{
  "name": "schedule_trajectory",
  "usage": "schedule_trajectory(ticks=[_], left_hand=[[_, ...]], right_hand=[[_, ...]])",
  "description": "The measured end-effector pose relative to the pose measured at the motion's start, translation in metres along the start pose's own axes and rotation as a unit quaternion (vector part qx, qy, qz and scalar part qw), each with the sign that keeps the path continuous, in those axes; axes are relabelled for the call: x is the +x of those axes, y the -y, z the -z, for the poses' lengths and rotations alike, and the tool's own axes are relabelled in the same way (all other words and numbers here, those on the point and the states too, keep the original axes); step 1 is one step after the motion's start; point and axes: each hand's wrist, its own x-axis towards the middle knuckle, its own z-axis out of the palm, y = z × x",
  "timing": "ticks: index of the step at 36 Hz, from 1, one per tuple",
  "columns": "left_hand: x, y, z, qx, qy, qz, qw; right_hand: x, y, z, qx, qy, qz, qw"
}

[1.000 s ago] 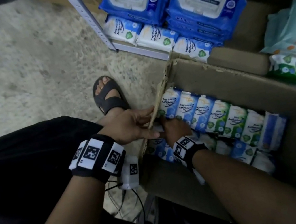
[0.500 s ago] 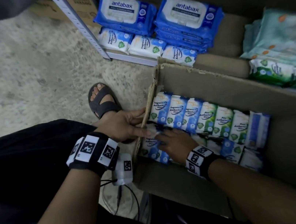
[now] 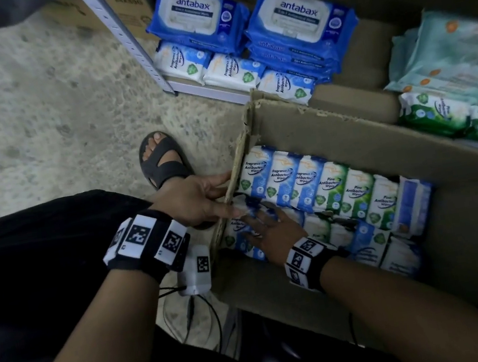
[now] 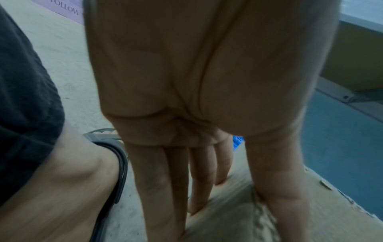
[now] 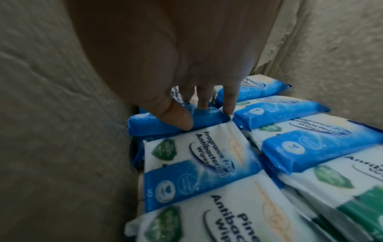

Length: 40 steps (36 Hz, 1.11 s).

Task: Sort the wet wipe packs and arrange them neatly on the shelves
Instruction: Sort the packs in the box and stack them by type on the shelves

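Note:
An open cardboard box (image 3: pixel 331 123) holds rows of small wipe packs (image 3: pixel 309 182), blue-white ones on the left and green-white pine ones on the right. My right hand (image 3: pixel 266 226) reaches into the box's left end. In the right wrist view, the right hand (image 5: pixel 207 114) pinches the end of a blue-white wipe pack (image 5: pixel 209 119) between thumb and fingers. My left hand (image 3: pixel 221 196) grips the box's left wall (image 4: pixel 238 221), thumb inside and straight fingers (image 4: pixel 163 188) outside.
On the low shelf behind the box lie large blue Antabax packs (image 3: pixel 197 16) above small blue-white packs (image 3: pixel 233 71). Green and teal packs (image 3: pixel 439 116) lie at the right. A metal shelf upright (image 3: pixel 122 34) stands left of them. My sandalled foot (image 3: pixel 163 161) rests on the floor beside the box.
My right hand has drawn back a little toward me over the packs at the box's left end. The left hand stays on the box wall. The head view has shifted.

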Motion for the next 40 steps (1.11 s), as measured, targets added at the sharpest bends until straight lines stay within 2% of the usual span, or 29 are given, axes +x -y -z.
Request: schedule_trajectory(ticks=[5, 8, 11, 14, 17, 22, 28, 31, 35, 37, 40], left_hand=[[0.002, 0.001, 0.002, -0.009, 0.005, 0.004, 1.000], [0.004, 0.003, 0.000, -0.022, 0.012, 0.007, 1.000], [0.005, 0.004, 0.000, -0.030, 0.010, 0.016, 0.999], [0.005, 0.003, -0.001, -0.045, 0.018, 0.016, 0.999], [0.004, 0.004, -0.001, -0.056, 0.016, 0.014, 0.998], [0.004, 0.006, -0.002, -0.034, 0.005, 0.009, 0.999], [0.000, -0.001, -0.007, 0.002, -0.012, 0.009, 1.000], [-0.002, -0.003, -0.011, 0.034, -0.045, 0.023, 0.998], [-0.010, -0.002, -0.024, 0.135, -0.124, 0.032, 0.983], [-0.013, -0.005, -0.034, 0.240, -0.176, 0.023, 0.954], [-0.011, -0.005, -0.049, 0.331, -0.238, 0.013, 0.913]], right_hand=[[0.000, -0.013, 0.000, -0.011, 0.001, 0.040, 0.999], [-0.007, -0.021, 0.004, -0.043, -0.028, 0.070, 0.996], [-0.013, -0.023, 0.000, -0.056, -0.091, 0.066, 0.992], [-0.013, -0.027, -0.011, -0.050, -0.093, 0.070, 0.992], [-0.014, -0.033, -0.015, 0.001, -0.104, 0.059, 0.993], [-0.034, -0.032, -0.014, -0.010, 0.018, 0.064, 0.998], [-0.038, -0.038, -0.025, -0.027, 0.061, 0.067, 0.996], [-0.041, -0.037, -0.012, -0.047, 0.067, 0.073, 0.994], [-0.051, -0.041, 0.003, 0.071, -0.021, 0.001, 0.997], [-0.060, -0.049, 0.011, 0.125, -0.051, -0.032, 0.990], [-0.075, -0.064, 0.019, 0.236, -0.063, -0.098, 0.965]])
